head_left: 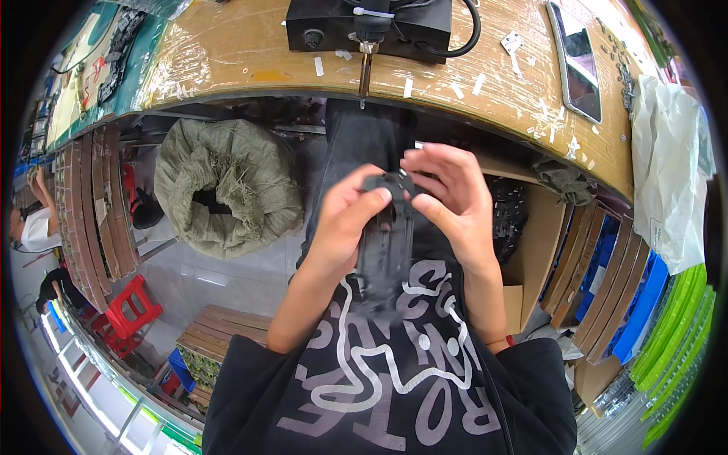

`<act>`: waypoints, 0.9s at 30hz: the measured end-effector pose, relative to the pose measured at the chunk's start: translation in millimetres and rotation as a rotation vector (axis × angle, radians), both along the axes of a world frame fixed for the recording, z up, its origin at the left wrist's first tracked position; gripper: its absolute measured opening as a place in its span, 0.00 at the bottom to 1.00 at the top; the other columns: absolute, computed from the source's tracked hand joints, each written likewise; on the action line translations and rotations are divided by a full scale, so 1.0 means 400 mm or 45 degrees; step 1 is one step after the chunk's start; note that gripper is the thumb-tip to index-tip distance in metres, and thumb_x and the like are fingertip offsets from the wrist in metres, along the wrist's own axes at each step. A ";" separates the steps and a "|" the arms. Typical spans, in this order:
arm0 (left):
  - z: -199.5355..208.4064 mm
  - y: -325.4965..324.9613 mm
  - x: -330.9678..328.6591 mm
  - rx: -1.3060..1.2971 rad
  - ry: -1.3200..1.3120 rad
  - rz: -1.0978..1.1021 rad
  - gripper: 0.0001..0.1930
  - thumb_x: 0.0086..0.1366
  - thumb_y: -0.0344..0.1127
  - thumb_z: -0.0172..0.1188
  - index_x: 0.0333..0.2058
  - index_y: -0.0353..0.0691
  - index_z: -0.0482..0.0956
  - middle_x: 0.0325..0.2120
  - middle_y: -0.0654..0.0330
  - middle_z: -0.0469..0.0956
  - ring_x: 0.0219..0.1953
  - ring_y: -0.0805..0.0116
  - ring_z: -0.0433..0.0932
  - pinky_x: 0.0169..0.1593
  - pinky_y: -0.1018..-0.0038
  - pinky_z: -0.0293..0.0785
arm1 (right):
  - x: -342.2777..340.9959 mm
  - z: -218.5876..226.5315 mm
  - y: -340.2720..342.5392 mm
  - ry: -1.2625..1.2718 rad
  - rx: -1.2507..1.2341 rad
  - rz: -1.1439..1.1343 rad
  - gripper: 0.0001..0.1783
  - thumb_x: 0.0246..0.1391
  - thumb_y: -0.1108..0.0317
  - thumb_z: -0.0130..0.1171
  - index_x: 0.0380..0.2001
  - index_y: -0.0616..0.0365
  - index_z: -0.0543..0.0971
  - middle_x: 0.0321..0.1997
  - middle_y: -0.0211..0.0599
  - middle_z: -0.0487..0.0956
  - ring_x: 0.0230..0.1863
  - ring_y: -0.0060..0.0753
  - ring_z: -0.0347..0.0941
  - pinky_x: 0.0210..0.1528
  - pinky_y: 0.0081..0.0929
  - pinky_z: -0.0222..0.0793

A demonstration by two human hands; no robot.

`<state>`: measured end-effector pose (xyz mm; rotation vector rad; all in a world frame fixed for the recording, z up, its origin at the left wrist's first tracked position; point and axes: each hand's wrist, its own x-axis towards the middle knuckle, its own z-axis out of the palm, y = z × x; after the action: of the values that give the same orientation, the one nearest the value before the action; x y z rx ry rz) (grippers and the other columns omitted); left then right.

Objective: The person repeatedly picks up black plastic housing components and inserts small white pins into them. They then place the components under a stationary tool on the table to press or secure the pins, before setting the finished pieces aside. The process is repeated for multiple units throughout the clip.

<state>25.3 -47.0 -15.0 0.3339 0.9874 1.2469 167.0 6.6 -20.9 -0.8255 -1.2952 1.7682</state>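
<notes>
Grasps black part (384, 258) in left hand (341, 216), with thumb over its upper end. Sits between both hands, running lengthwise down toward printed black shirt (258, 394); motion-blurred, so cannot tell fine detail. Curls right hand (464, 205) just right of left hand, with fingers bent and thumb close by the part's upper end; cannot tell whether gripping it or only near. Note small white piece (418, 145) by right hand's fingertips; cannot tell if held.

Beyond both hands, note table (227, 64) bearing black box (326, 15), black-handled tool (367, 54) pointing metal tip toward hands, and white scraps (408, 88). Farther beyond and right of right hand, note phone (580, 64). Left of left hand, log olive woven sack (258, 174); farther left, red stool (154, 311). Right of right hand, log cardboard box (535, 250) containing black pieces (504, 220); well right, white plastic bag (671, 167).
</notes>
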 end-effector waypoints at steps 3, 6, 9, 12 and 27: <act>-0.026 0.012 -0.007 0.137 0.511 0.284 0.02 0.58 0.25 0.48 0.31 0.35 0.68 0.18 0.71 0.68 0.18 0.89 0.62 0.20 0.90 0.56 | -0.010 0.000 -0.003 -0.082 -0.213 0.054 0.27 0.44 0.74 0.57 0.48 0.62 0.61 0.44 0.41 0.69 0.45 0.29 0.67 0.45 0.25 0.65; -0.029 0.040 -0.029 0.113 0.530 0.329 0.02 0.58 0.26 0.49 0.30 0.35 0.67 0.18 0.71 0.68 0.19 0.89 0.63 0.20 0.89 0.58 | -0.004 0.013 -0.009 -0.014 -0.492 0.292 0.23 0.45 0.73 0.57 0.46 0.62 0.65 0.35 0.35 0.73 0.35 0.20 0.69 0.35 0.16 0.66; -0.036 0.062 -0.038 0.131 0.538 0.354 0.01 0.57 0.25 0.49 0.29 0.35 0.68 0.18 0.70 0.69 0.19 0.88 0.64 0.21 0.89 0.59 | -0.019 0.016 -0.017 0.030 -0.528 0.264 0.22 0.45 0.76 0.57 0.45 0.63 0.65 0.31 0.34 0.74 0.32 0.18 0.70 0.33 0.14 0.65; -0.031 0.081 -0.039 0.170 0.522 0.360 0.01 0.57 0.25 0.49 0.29 0.34 0.68 0.18 0.70 0.69 0.19 0.88 0.65 0.21 0.88 0.60 | -0.029 0.018 -0.016 0.108 -0.565 0.175 0.21 0.45 0.77 0.56 0.45 0.65 0.64 0.32 0.35 0.75 0.33 0.18 0.70 0.34 0.14 0.65; -0.015 0.097 -0.045 0.191 0.486 0.370 0.03 0.56 0.25 0.49 0.30 0.34 0.69 0.18 0.68 0.70 0.19 0.87 0.66 0.21 0.88 0.61 | -0.036 0.033 -0.002 0.152 -0.507 0.155 0.22 0.45 0.77 0.56 0.45 0.65 0.64 0.33 0.37 0.74 0.33 0.20 0.70 0.35 0.15 0.66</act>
<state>7.1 -8.2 -21.0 0.5758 1.3039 1.5606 152.4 5.7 -7.6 -0.8533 -0.9448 2.1788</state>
